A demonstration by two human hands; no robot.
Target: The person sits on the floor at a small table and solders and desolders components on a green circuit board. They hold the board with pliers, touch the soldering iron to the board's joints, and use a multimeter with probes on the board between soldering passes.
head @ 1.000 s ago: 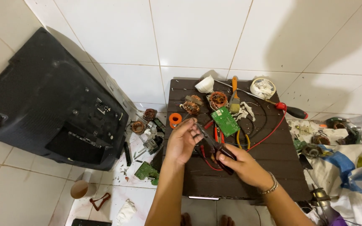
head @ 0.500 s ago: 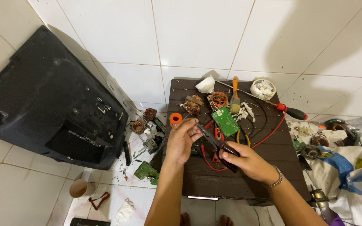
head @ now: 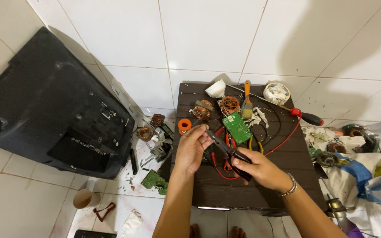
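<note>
The pliers (head: pixel 225 152) sat over the near-middle of the dark table (head: pixel 287 185), dark handles in the right hand (head: pixel 256 169) and slim nose angled up and left toward the left hand (head: pixel 192 147). The right hand was closed around the handles, low down, which looked like a grip for leverage at the tip. The left hand's fingers (head: pixel 201 136) were pinched together at the nose of the pliers, seemingly steadying some small part there; what it was is too small to tell.

Just beyond the pliers lay a green circuit board (head: pixel 237 128), with red leads (head: pixel 283 139) looping around it, so the work stayed near the parts. Farther back on the table were two copper coils (head: pixel 230 105), an orange-handled brush (head: pixel 247 103), a white tub (head: pixel 276 93), and a red-and-black screwdriver (head: pixel 307 118) at the right rear. An orange tape roll (head: pixel 184 125) sat at the table's left edge.

Left of the table, on the tiled floor, a black television back (head: pixel 45 110) leaned against the wall, with loose parts strewn between it and the table.
</note>
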